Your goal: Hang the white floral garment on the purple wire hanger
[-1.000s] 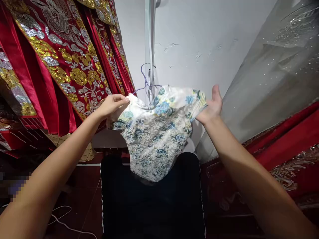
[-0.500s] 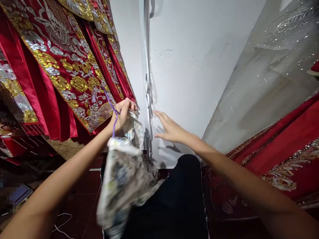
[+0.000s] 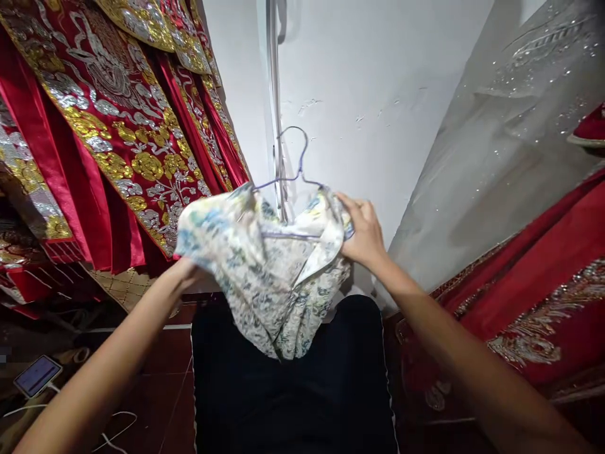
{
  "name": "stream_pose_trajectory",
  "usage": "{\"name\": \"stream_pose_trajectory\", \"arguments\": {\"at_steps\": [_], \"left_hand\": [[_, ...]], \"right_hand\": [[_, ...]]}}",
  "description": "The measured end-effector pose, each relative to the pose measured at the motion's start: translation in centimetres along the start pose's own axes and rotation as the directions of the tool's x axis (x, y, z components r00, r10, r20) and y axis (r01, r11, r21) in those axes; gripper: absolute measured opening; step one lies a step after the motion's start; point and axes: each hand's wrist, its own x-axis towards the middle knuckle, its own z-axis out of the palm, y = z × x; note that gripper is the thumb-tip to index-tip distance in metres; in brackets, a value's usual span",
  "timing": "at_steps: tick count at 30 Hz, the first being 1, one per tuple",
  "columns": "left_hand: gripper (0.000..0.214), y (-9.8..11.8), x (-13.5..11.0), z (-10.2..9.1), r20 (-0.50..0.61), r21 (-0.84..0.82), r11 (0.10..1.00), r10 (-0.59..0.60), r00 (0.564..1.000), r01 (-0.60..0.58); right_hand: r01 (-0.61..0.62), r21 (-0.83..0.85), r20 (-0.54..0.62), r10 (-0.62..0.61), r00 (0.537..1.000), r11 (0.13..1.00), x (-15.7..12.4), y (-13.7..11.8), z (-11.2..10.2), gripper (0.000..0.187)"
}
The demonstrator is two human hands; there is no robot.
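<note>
Wall (image 3: 359,157): white and scuffed, behind everything, with a pale upright pole (image 3: 273,94) along it.
Robe (image 3: 147,167): red with gold and silver embroidery, hanging at the left.
Cover (image 3: 501,126): grey, sheer and glittering, slanting down at the right above a beaded red cloth (image 3: 543,277).
Trousers (image 3: 293,403): black, on the person's legs.
Floor (image 3: 155,391): dark red.
Shirt (image 3: 265,302): white with a blue, green and yellow pattern, spread between both hands before the wall, its lower part over the trousers.
Hanger (image 3: 300,171): purple, inside the shirt, hook upward, bar showing through the neck opening; whether the hook touches the pole cannot be told.
Right hand (image 3: 363,233): grip closed on the shirt's shoulder, at the hanger's end.
Left hand (image 3: 189,272): under the other sleeve, fingers hidden; I cannot tell its grip.
Phone (image 3: 38,376): screen lit, lower left, white cable attached.
</note>
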Motion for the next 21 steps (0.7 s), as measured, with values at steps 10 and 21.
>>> {"name": "stream_pose_trajectory", "arguments": {"at_steps": [10, 21], "left_hand": [[0.041, -13.9, -0.3, 3.6, -0.225, -0.114, 0.993, -0.013, 0.974, -0.013], [0.047, -17.9, -6.1, 8.0, -0.192, -0.433, 0.888, -0.258, 0.947, 0.154]], "right_hand": [[0.062, -0.061, 0.163, -0.052, 0.985, 0.996, 5.8, -2.1, -0.9, 0.092], [-0.686, 0.573, 0.305, 0.660, 0.686, 0.448, -11.1, -9.9, 7.6, 0.034]]}}
